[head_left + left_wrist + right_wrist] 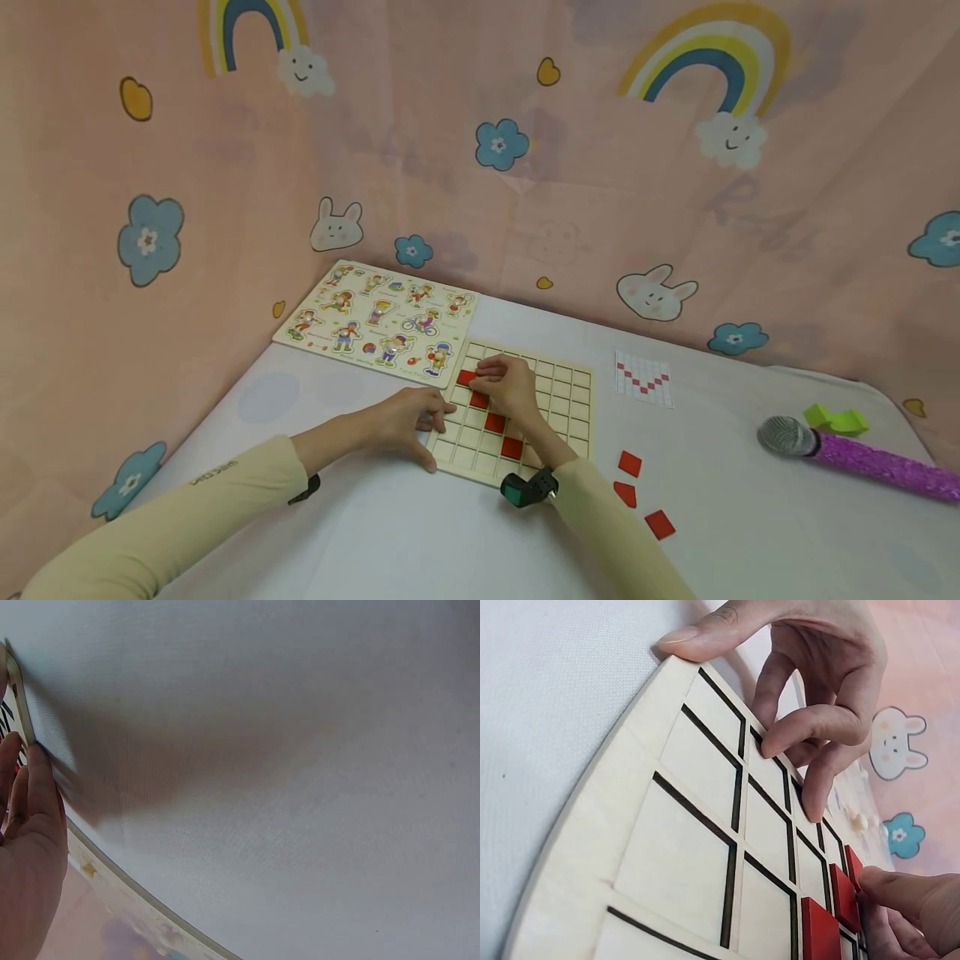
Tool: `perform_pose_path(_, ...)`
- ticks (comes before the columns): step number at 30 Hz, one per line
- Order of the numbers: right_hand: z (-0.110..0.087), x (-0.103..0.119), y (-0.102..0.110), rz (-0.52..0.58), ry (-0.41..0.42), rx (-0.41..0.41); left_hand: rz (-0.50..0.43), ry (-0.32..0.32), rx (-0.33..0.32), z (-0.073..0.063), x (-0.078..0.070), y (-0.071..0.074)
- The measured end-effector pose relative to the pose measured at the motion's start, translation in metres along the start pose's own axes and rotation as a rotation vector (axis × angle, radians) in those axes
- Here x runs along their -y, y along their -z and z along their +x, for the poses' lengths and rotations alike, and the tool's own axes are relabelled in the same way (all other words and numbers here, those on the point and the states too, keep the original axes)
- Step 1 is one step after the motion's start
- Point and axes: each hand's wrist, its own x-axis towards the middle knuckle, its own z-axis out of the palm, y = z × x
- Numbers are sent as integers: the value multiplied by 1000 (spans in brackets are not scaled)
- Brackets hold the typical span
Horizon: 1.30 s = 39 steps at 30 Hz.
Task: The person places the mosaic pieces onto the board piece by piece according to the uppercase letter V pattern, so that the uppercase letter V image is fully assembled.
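A wooden grid board [467, 459] lies on the table, with several red square tiles in a diagonal line on it. At the upper end of that line, my right hand [513, 387] pinches a red tile [467, 377] between thumb and fingers. Another red tile [512, 448] sits in a cell nearer me. My left hand [405, 419] rests on the board's left side. In the right wrist view its thumb [697, 641] touches the corner and its bent fingers rest on the cells. Parts of the grid are hidden behind my right hand.
Loose red pieces [660, 524] lie right of the board. Beyond them are a purple microphone [877, 462] and a green block [836, 421]. A pattern card [643, 379] lies behind. A picture puzzle board [375, 321] adjoins the grid board. A pink curtain [450, 192] hangs behind.
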Motion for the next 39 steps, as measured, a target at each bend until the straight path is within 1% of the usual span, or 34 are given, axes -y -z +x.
perform_pose_path(4,0,0,1,16,-14,-1,9,-4,-1,0,0,0)
perform_pose_path(11,1,0,3,58,-35,-4,33,9,-1,2,-2,0)
perform_pose_path(16,1,0,4,74,-47,-2,48,-1,0,2,-3,2)
perform_pose_path(22,-1,0,9,146,-69,12,40,-7,-4,2,-3,2)
perform_pose_path(24,-2,-1,12,167,-66,16,29,-6,-5,2,-3,1)
perform_pose_path(27,-5,-3,18,171,-56,18,6,8,-3,2,-3,1)
perform_pose_path(32,-11,-5,32,223,-39,52,-4,20,-5,2,-3,-1)
perform_pose_path(36,-16,-7,46,270,-48,88,-2,22,-12,1,-3,-2)
perform_pose_path(39,-19,-10,56,287,-56,98,-7,26,-14,1,-4,-2)
